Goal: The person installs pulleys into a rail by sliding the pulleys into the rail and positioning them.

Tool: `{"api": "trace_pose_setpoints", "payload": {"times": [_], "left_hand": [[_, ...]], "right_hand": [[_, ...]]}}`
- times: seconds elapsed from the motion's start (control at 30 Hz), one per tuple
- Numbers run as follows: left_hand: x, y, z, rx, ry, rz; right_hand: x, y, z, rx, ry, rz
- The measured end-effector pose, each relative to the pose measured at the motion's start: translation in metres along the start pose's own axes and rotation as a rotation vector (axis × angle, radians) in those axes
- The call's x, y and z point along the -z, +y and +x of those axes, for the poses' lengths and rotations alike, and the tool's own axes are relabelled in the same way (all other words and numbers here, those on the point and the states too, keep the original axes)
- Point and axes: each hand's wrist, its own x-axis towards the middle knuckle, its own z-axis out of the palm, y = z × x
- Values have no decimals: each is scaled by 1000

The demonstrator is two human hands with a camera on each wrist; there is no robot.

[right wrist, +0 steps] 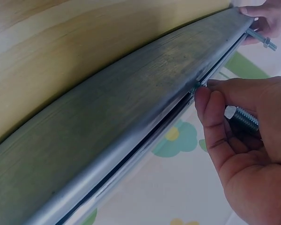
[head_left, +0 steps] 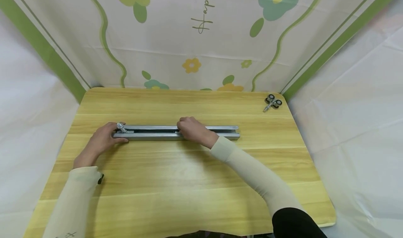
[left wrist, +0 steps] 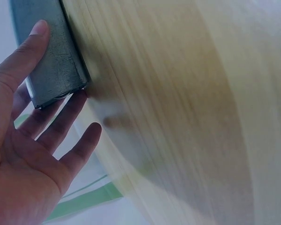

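A long slotted metal rail lies across the table, its slot facing up. My left hand grips its left end; in the left wrist view the thumb lies on the side face and fingers reach round the other side. A bolt with a nut sticks up from the slot beside that hand. Midway along the rail my right hand is at the slot. In the right wrist view its thumb and forefinger pinch a small metal part there, mostly hidden, while a thick threaded bolt sits within the curled fingers.
A roller hanger with wheels and a bolt lies at the table's far right corner. A flower-printed cloth hangs behind the wooden table, and pale sheets hang at both sides.
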Motion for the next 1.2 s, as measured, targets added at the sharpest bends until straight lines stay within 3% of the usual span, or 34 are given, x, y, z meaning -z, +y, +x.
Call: {"api": "trace_pose_setpoints", "payload": {"times": [0.43, 0.8, 1.0, 1.2], "left_hand": [[-1, -1, 0, 1, 3, 2], [-3, -1, 0, 10, 9, -6], [-2, -1, 0, 10, 12, -11], [-1, 0, -1, 6, 7, -11]], "right_hand": [[-7, 3, 5, 4, 10, -11], [9, 4, -8, -30, -21, 17], [27, 27, -32, -94, 28, -6], [46, 76, -67, -198, 118, -36]]}}
